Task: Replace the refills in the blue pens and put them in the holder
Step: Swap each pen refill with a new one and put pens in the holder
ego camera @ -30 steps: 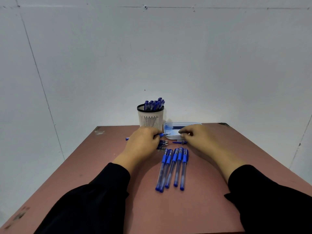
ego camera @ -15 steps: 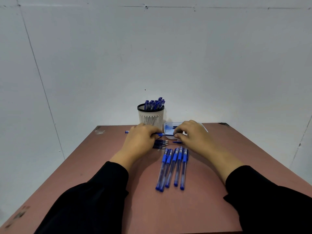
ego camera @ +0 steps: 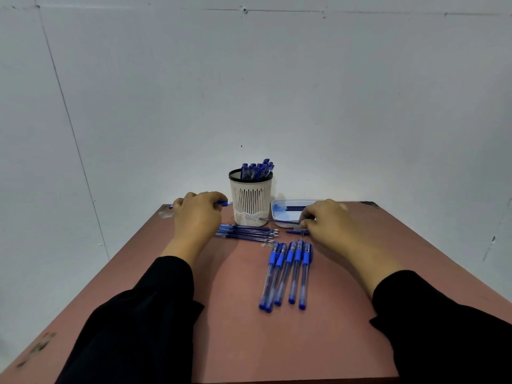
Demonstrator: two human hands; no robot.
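My left hand (ego camera: 198, 214) grips a blue pen barrel (ego camera: 221, 203) held level, left of the white slotted holder (ego camera: 250, 202), which stands full of blue pens (ego camera: 257, 170). My right hand (ego camera: 327, 220) pinches a thin refill (ego camera: 279, 220) that points left toward the holder's base. Several loose refills (ego camera: 246, 234) lie side by side in front of the holder. A small blue pen tip (ego camera: 296, 232) rests near my right fingers. Several blue pens (ego camera: 288, 275) lie in a row at the table's middle.
A shallow white tray (ego camera: 288, 214) with blue pieces inside sits right of the holder, partly behind my right hand. The reddish-brown table (ego camera: 235, 328) ends at a white wall just behind the holder. Two tiny springs (ego camera: 267, 245) lie near the pen row.
My hands have drawn apart: the left carried the pen barrel leftward past the holder, and the right pulled the refill out toward the tray. The loose refills are now uncovered.
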